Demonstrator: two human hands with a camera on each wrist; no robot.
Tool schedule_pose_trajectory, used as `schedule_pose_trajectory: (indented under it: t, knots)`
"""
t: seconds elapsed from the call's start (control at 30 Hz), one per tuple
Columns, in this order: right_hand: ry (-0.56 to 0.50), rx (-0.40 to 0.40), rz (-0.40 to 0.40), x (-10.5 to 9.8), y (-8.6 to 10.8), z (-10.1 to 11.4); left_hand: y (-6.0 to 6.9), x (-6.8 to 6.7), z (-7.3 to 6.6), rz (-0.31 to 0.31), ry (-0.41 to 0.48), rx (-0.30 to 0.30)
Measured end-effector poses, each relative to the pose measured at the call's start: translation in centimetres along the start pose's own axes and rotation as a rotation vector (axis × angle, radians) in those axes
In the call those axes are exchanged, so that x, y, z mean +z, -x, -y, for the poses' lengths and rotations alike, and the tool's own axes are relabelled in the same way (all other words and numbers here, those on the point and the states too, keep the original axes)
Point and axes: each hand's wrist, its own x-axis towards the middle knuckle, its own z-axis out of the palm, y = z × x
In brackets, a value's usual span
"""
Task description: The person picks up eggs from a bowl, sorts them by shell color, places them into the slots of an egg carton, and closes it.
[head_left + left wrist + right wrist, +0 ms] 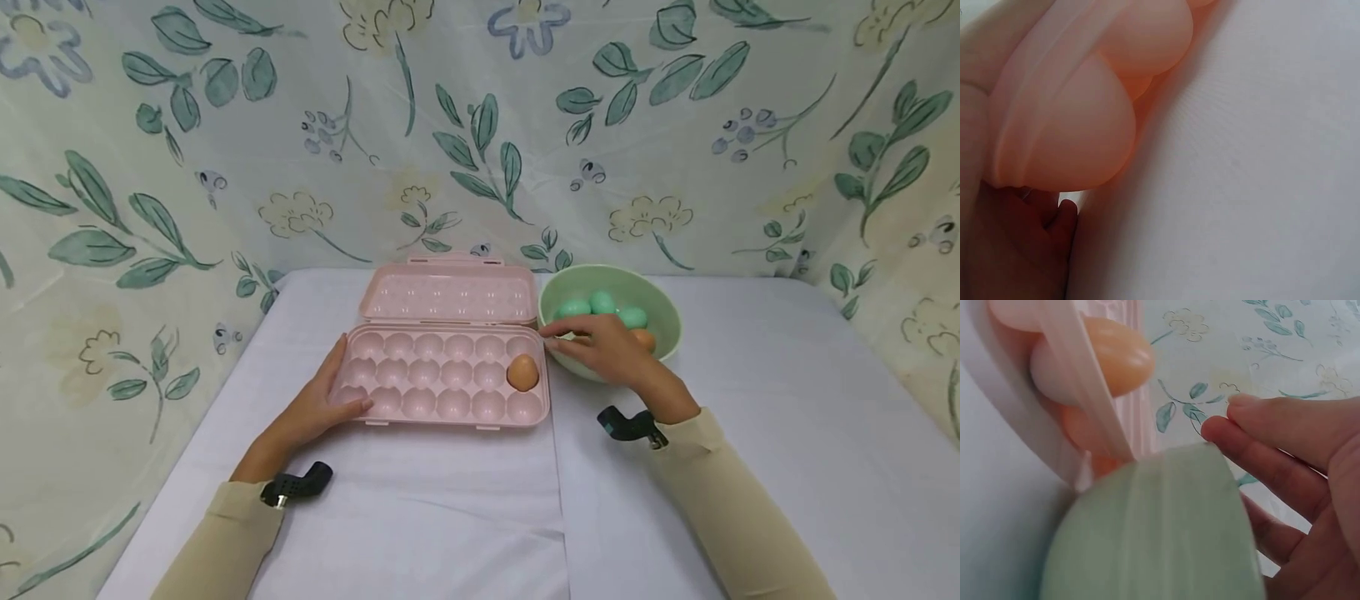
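Note:
A pink egg carton (455, 404) lies with its lid (450, 292) folded back. My left hand (311, 408) grips the carton's left end, thumb over the front corner; in the left wrist view, fingers (1029, 231) reach around the rounded cups (1072, 131). One brown egg (522, 372) sits in the right column, middle row. My right hand (615, 350) is over the near left rim of a green bowl (663, 321), fingers extended and nothing visible between them. Several green eggs (602, 302) and a partly hidden brown egg (642, 339) lie inside the bowl.
White cloth (450, 517) covers the table, with a seam running to the front. A floral curtain (480, 150) hangs behind and at the sides. The bowl stands close against the carton's right side. Black wrist cameras (300, 482) sit on both forearms.

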Motion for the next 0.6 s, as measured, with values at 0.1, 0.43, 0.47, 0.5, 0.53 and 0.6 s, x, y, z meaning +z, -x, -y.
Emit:
schedule_pose_trajectory:
  t: [0.1,0.43,0.47,0.5,0.53,0.6]
  knots:
    - [-0.005,0.027,-0.025,-0.8,0.2,0.0,-0.1,-0.1,-0.1,-0.005,-0.001,-0.001]
    - [0.005,-0.014,-0.064,-2.0,0.3,-1.1,-0.2,-0.1,-0.1,-0.003,-0.002,0.000]
    - [0.006,-0.011,-0.067,-2.1,0.3,-1.1,-0.2,-0.1,-0.1,-0.004,0.000,-0.002]
    - [0.010,-0.004,-0.070,-2.1,0.3,-1.2,-0.2,-0.1,-0.1,-0.004,0.003,-0.004]
    - [0.015,0.000,-0.072,-2.1,0.3,-1.3,-0.2,-0.1,-0.1,-0.002,0.008,-0.004]
    - [0.022,0.018,-0.074,-2.1,0.4,-1.4,-0.2,0.0,0.0,0.002,0.011,-0.007]
